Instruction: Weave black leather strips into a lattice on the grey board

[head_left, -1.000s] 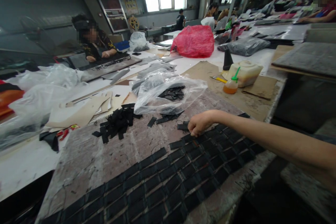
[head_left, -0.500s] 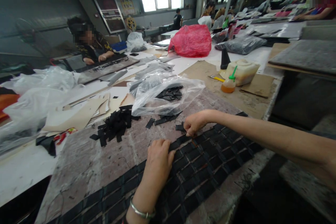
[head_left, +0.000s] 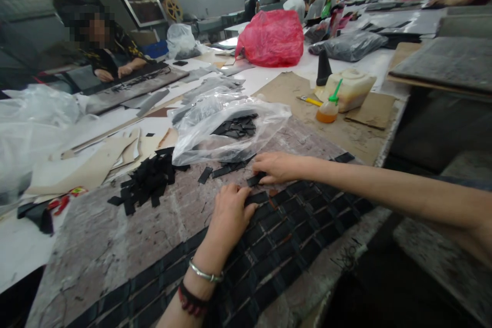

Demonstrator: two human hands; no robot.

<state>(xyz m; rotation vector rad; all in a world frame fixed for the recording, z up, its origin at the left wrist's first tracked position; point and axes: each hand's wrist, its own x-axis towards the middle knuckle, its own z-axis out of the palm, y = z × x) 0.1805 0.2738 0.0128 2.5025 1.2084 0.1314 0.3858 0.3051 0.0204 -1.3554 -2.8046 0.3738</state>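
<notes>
My left hand (head_left: 227, 218), with a silver bangle and a dark red bracelet at the wrist, lies at the far edge of a grid of black pieces (head_left: 300, 220) laid in rows on a stained board (head_left: 169, 225). Its fingers are apart, the thumb towards a black piece at that edge. Just beyond, my right hand (head_left: 277, 166) has thumb and fingers closed about a short black strip (head_left: 253, 180). Another loose black strip (head_left: 205, 175) lies on the board to the left. A heap of black strips (head_left: 148, 182) sits further left.
An open clear plastic bag (head_left: 192, 146) of black strips lies beyond my hands. At the right stand a glue bottle with a green nozzle (head_left: 328, 110) and a squarish plastic container (head_left: 351, 89). A red bag (head_left: 271, 38) stands further back. A co-worker (head_left: 111, 56) sits at the left.
My right hand has moved off the grid's edge to the loose strip and holds it. My left hand stays at the grid's edge. The head view has shifted slightly.
</notes>
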